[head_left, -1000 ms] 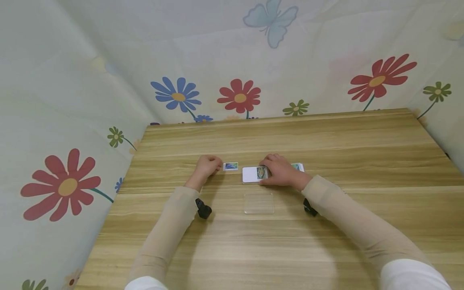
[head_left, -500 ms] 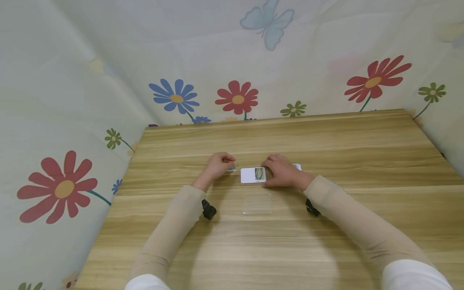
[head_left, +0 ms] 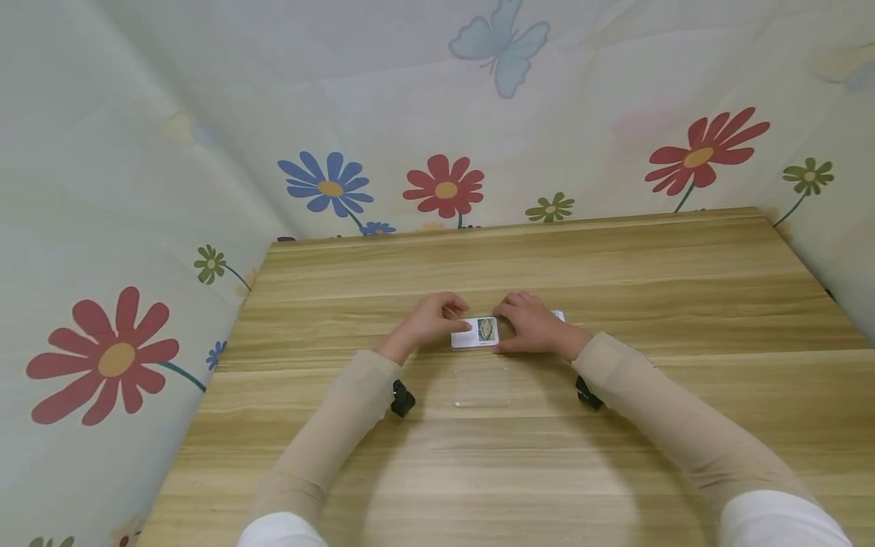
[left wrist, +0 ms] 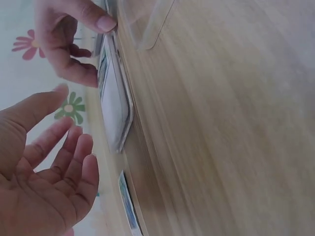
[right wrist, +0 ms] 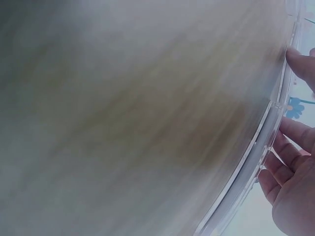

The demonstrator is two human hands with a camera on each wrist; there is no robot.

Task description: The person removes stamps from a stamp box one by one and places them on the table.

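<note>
A flat white case (head_left: 469, 339) lies on the wooden table (head_left: 615, 258) with a small picture card (head_left: 488, 328) on its right part. My right hand (head_left: 514, 328) grips the case's right end, thumb on the near edge. My left hand (head_left: 456, 320) is open, its fingertips at the case's left end. In the left wrist view the left hand (left wrist: 74, 123) hovers with relaxed fingers beside the case (left wrist: 115, 101), and the right hand (left wrist: 86, 46) holds the far end. Another small card (left wrist: 129, 207) lies by my left palm; the head view hides it.
A clear plastic lid (head_left: 481, 384) lies flat just in front of the case. Another card (head_left: 560, 314) peeks out behind my right hand. Flowered fabric walls (head_left: 444, 114) close off the table's back and both sides. The right wrist view is blurred.
My left hand has moved right, from beside the small loose card to the case's left end, and now covers that card. The right hand has stayed on the case.
</note>
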